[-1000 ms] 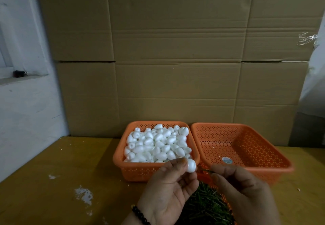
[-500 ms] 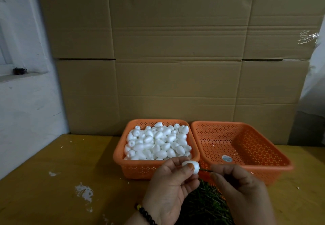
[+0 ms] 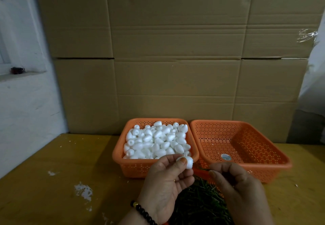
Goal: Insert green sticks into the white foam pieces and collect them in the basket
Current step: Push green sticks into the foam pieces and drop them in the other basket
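Note:
My left hand (image 3: 167,177) pinches a white foam piece (image 3: 188,162) between thumb and fingers, just in front of the left orange basket (image 3: 119,152) that is full of several white foam pieces (image 3: 156,142). My right hand (image 3: 235,182) pinches a thin green stick (image 3: 202,169) whose tip points at the held foam piece; whether the tip is in the foam I cannot tell. The right orange basket (image 3: 263,147) holds no foam pieces. A pile of green sticks (image 3: 198,205) lies in a third container under my hands.
A wall of cardboard boxes (image 3: 175,57) stands right behind the baskets. The yellow table (image 3: 70,172) has white crumbs and a smear at the left. A white wall with a ledge is on the left.
The left hand has turned the foam piece slightly and the right hand has drawn the stick up to it. The camera has tipped a little.

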Demonstrator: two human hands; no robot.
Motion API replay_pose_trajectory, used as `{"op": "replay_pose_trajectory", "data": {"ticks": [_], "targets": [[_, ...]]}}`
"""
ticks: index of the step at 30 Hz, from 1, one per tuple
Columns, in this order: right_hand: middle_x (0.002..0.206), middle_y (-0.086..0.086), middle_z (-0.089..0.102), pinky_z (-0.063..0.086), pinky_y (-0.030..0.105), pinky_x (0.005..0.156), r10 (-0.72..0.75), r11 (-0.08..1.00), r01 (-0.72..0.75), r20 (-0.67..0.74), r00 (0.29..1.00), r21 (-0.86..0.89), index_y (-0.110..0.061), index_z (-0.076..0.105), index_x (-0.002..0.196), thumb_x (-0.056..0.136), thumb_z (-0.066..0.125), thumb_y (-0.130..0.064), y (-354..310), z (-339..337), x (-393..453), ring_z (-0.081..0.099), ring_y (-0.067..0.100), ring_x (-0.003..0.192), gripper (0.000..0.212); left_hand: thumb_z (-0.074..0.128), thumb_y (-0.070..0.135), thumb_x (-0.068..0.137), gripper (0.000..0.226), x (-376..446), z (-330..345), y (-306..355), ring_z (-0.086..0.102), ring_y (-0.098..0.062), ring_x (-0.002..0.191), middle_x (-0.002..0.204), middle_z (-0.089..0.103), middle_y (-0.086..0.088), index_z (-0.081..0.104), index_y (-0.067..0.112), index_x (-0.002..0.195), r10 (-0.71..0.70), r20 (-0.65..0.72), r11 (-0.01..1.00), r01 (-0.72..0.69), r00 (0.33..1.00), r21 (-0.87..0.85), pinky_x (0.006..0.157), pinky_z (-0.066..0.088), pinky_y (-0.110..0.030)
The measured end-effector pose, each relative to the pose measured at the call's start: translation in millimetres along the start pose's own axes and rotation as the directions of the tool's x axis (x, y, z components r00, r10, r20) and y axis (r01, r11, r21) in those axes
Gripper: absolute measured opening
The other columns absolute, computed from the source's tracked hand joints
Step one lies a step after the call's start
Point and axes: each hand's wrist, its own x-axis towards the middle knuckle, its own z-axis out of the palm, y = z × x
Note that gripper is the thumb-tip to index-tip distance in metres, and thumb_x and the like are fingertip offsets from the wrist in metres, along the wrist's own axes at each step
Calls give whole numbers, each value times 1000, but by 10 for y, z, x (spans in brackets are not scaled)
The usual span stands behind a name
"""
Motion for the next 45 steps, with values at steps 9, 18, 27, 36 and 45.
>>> {"op": "replay_pose_trajectory", "data": {"ticks": [9, 18, 27, 36, 45], "targets": [[70, -18, 66, 44, 8, 58, -117, 986, 114, -22, 993, -125, -33, 67, 72, 71, 77, -17, -67, -23, -15, 61, -1, 69, 19, 70, 8, 68, 41, -5, -8, 13, 66, -20, 68, 83, 71, -14, 61, 1, 107, -48, 43, 999, 49, 998, -19, 59, 56, -30], [71, -18, 67, 44, 10, 53, 16, 980, 22, 191, 982, -198, -35, 65, 70, 73, 75, -6, 43, -46, 22, 59, 2, 55, 32, 66, 1, 82, 22, 37, -80, 33, 68, -20, 71, 84, 72, -15, 63, 1, 104, 18, -25, 999, -17, 1000, 50, 61, 56, -30], [91, -22, 66, 44, 7, 82, 70, 867, 235, 573, 816, -440, -52, 59, 73, 80, 67, -33, 132, -56, 86, 58, -11, 85, 22, 67, 1, 80, 21, 44, -102, 64, 67, -21, 71, 84, 72, -16, 64, 2, 101, 26, -26, 999, -25, 999, 48, 60, 56, -30], [109, -29, 48, 29, 0, 78, 60, 768, 390, 664, 745, -508, -49, 56, 114, 77, 60, -55, 87, -151, 90, 42, -14, 95, 37, 65, -1, 82, 19, 48, -116, 66, 67, -20, 69, 82, 71, -16, 63, 1, 101, 8, -9, 999, -8, 1000, 53, 59, 56, -30], [103, -22, 50, 41, 13, 87, 76, 800, 310, 600, 797, -513, -37, 65, 100, 85, 58, -41, 21, -79, 59, 53, -4, 95, 17, 61, -3, 86, 22, 47, -117, 80, 67, -21, 68, 79, 71, -13, 62, 3, 108, -11, -25, 999, 12, 1000, 41, 58, 56, -31]]}}
